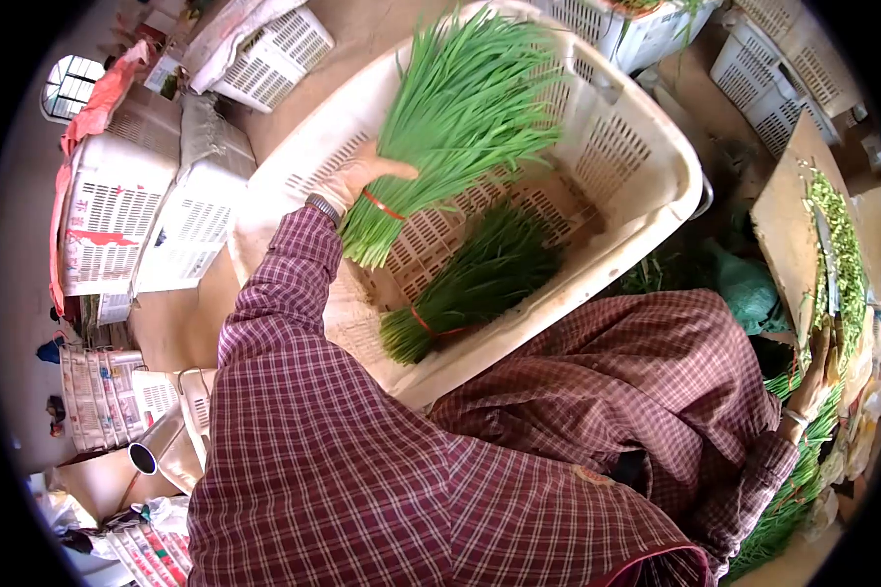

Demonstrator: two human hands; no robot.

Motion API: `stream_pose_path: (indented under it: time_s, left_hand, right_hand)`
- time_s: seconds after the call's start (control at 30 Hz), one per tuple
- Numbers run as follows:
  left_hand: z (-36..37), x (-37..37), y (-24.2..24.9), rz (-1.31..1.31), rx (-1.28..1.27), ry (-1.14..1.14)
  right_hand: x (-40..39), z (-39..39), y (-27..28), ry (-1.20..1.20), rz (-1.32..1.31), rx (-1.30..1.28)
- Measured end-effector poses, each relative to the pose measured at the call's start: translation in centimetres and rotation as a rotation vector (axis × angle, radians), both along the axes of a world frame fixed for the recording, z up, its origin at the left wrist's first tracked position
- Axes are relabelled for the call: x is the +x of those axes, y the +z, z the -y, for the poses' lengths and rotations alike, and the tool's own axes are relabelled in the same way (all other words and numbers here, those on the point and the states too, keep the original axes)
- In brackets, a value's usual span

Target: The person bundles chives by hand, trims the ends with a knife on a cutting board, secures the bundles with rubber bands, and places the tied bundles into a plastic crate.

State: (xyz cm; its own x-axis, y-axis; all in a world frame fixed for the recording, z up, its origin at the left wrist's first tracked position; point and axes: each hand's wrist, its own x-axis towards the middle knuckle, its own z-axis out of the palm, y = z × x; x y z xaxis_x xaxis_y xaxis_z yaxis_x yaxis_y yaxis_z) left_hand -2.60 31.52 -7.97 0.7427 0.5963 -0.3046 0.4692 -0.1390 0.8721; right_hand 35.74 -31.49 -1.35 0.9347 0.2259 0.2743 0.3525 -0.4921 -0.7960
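Observation:
My left hand [362, 176] grips a bundle of long green stalks [460, 108] near its red band, over the left part of a big white plastic basket [646, 210]. A second banded bundle [470, 284] lies on the basket floor, below and right of the held one. Far to the right, my right hand [814, 382] is beside a knife [826, 254] on a board [778, 225] strewn with chopped green bits. Its fingers are too small and partly hidden to tell what they hold.
White crates [117, 210] stand on the left, and more crates [768, 83] are at the upper right. A green bag [749, 284] lies between the basket and the board. More green stalks [783, 514] are at the lower right. A metal tube [162, 445] sits at the lower left.

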Motion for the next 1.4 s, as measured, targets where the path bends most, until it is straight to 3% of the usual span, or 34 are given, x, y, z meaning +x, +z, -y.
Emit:
stream_pose_path:
  time_s: [0.03, 0.07, 0.13, 0.17, 0.2, 0.27, 0.3, 0.33, 0.43, 0.53, 0.57, 0.67, 0.8, 0.87, 0.93, 1.0, 1.07, 1.13, 1.17, 1.27, 1.3, 1.4]
  left_hand:
    - [1.3, -0.7, 0.4, -0.077, 0.042, 0.023]
    - [0.5, -1.8, -2.2, -0.089, 0.020, 0.024]
    - [-1.5, -5.0, -8.3, -0.195, 0.351, -0.046]
    - [-1.0, -5.7, -9.0, -0.156, 0.180, -0.049]
    - [-1.3, -6.7, -10.2, -0.160, 0.168, -0.050]
    - [-2.0, -8.9, -13.1, -0.415, -0.034, -0.066]
    - [-0.7, -8.6, -11.6, -0.420, -0.064, -0.087]
    - [-0.4, -9.3, -13.2, -0.422, -0.073, -0.092]
    - [0.9, -10.3, -16.8, -0.905, -0.096, -0.279]
    - [2.2, -11.0, -18.5, -0.836, 0.035, -0.326]
    - [2.4, -11.3, -18.9, -0.820, 0.002, -0.248]
    - [4.9, -10.4, -16.7, -0.744, 0.191, -0.256]
    - [5.6, -11.7, -18.9, -0.692, 0.040, -0.173]
    - [6.3, -12.8, -19.8, -0.605, -0.113, -0.227]
    - [7.6, -13.3, -20.4, -0.617, -0.098, -0.265]
    - [7.8, -12.7, -21.0, -0.701, -0.207, -0.236]
    - [7.2, -13.1, -21.0, -0.716, -0.195, -0.250]
    - [6.7, -13.6, -22.4, -0.615, 0.015, -0.322]
    - [6.9, -12.9, -20.7, -0.711, -0.020, -0.295]
    - [6.7, -14.2, -21.3, -0.539, -0.123, -0.166]
    - [6.9, -14.0, -19.9, -0.528, -0.031, -0.205]
    - [7.7, -13.3, -19.1, -0.629, 0.053, -0.261]
  right_hand:
    - [-0.5, -0.6, 0.2, -0.004, -0.018, 0.020]
    - [-0.3, -0.6, -0.2, -0.002, -0.029, -0.001]
    - [0.1, -0.2, -0.9, -0.020, -0.122, 0.058]
    - [-0.1, -0.4, -0.9, -0.017, -0.102, 0.022]
    - [0.0, -0.4, -0.8, -0.018, -0.106, 0.010]
    - [0.3, 0.0, -0.6, -0.027, -0.109, 0.038]
    - [0.2, -0.1, -0.4, -0.027, -0.094, 0.026]
    - [0.3, 0.3, -0.2, -0.031, -0.096, 0.017]
    - [0.0, 0.9, 1.0, -0.048, -0.043, -0.148]
    - [-0.1, 2.4, 1.2, -0.083, -0.037, -0.138]
    - [-0.1, 3.0, 1.2, -0.072, -0.006, -0.146]
    - [-0.1, 3.3, 1.2, -0.048, -0.015, -0.139]
    - [0.6, 3.3, 0.5, -0.025, -0.022, -0.185]
    - [-0.1, 2.7, 0.5, -0.094, -0.046, -0.203]
    - [0.1, 3.7, -0.4, -0.109, -0.067, -0.256]
    - [-0.6, 4.2, -0.9, 0.076, -0.001, -0.274]
    - [-1.3, 3.7, -0.7, 0.021, -0.051, -0.206]
    - [-1.5, 3.9, -0.1, -0.032, -0.121, -0.142]
    - [-1.0, 4.6, -0.2, -0.084, -0.177, -0.099]
    - [-1.5, 5.2, -0.1, -0.121, -0.135, -0.111]
    - [-0.3, 7.7, -1.1, -0.048, -0.093, -0.146]
    - [-0.3, 7.1, -1.0, -0.180, -0.160, -0.180]
